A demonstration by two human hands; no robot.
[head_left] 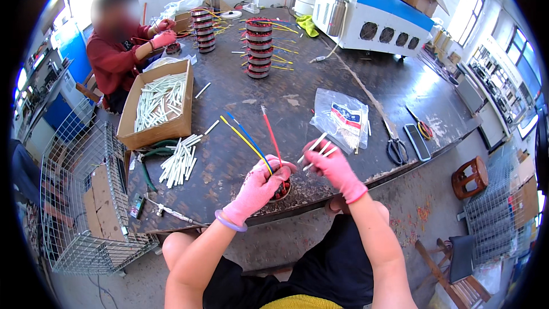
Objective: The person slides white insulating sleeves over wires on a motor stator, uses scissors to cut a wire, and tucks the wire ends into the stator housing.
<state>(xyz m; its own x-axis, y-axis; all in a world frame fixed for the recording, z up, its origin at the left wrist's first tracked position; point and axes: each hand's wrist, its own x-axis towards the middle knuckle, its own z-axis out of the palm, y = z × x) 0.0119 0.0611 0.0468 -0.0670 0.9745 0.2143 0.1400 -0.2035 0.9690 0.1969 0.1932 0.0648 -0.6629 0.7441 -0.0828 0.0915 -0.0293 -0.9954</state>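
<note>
My left hand, in a pink glove, pinches the yellow wire and the blue wire near their lower ends. A red wire stands up beside its fingertips. Under those fingers, at the table's near edge, sits a wound motor stator, mostly hidden by the hand. To the right, my pink-gloved right hand holds several thin white sleeves that poke out between its fingers. It hovers close to the left hand without touching it.
Loose white sleeves lie left, by a cardboard box full of them. Stator stacks stand farther back. A plastic bag, scissors and a phone lie right. A co-worker sits far left.
</note>
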